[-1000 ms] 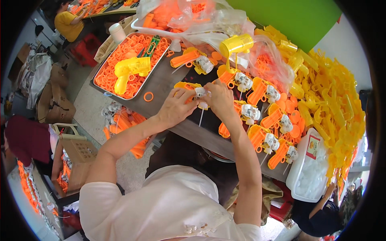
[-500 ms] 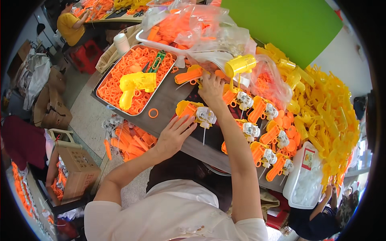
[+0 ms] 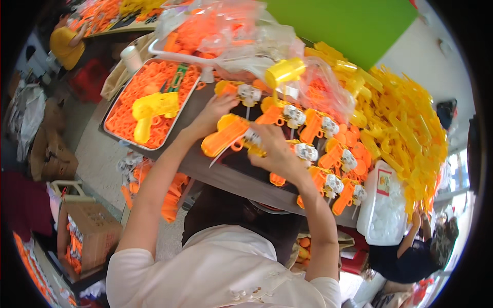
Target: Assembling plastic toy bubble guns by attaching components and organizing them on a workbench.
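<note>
My right hand [image 3: 277, 149] is closed around an open orange and yellow toy gun shell [image 3: 226, 136]. It holds this shell tilted above the dark table top, with the orange handle pointing left; the fingers hide part of its inside. Farther back, my left hand [image 3: 216, 110] has its fingertips at another toy gun half [image 3: 226, 88], which carries a clear and white mechanism [image 3: 249, 93]. To the right, several orange half shells [image 3: 311, 127] with white mechanisms [image 3: 307, 152] lie in rows. Behind them a yellow gun body [image 3: 285, 72] rises over the rows.
At left, a tray [image 3: 108, 123] of orange rings holds a yellow gun shell [image 3: 154, 109] and a green tool [image 3: 177, 77]. Yellow shells [image 3: 405, 133] are heaped at right, beside a white tub [image 3: 367, 218] of clear parts. Plastic bags [image 3: 277, 43] lie behind. Other people work nearby.
My left hand has moved away from me, and the gun half with the mechanism now lies farther back. My right hand has come nearer with an orange and yellow shell. The view has shifted slightly.
</note>
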Demonstrator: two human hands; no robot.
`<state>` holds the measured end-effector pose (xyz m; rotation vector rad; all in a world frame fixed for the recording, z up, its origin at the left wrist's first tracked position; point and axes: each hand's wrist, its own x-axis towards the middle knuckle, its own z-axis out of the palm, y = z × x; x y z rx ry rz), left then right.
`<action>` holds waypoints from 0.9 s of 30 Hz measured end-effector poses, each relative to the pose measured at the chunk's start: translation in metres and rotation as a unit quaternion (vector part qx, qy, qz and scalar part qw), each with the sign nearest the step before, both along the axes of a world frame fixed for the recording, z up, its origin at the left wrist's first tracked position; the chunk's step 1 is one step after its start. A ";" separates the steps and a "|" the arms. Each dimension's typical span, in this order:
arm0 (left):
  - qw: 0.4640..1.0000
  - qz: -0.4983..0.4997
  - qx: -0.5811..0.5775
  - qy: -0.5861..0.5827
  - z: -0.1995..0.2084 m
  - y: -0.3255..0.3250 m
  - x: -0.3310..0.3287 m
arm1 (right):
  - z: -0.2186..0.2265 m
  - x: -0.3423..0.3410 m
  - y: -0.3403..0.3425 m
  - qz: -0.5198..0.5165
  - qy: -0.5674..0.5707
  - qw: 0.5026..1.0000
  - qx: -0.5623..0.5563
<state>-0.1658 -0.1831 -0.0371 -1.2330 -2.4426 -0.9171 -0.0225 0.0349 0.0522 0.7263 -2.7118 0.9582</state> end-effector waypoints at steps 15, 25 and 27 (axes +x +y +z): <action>0.979 -0.086 -0.175 -0.050 0.069 -0.023 0.140 | 0.024 0.127 0.123 -0.354 0.046 0.934 0.017; 0.964 -0.073 -0.251 0.045 0.082 -0.008 0.159 | -0.001 0.217 0.336 -0.711 0.097 0.685 0.129; 0.968 -0.063 -0.239 0.035 0.071 -0.009 0.158 | -0.012 0.202 0.343 -0.695 0.082 0.691 0.178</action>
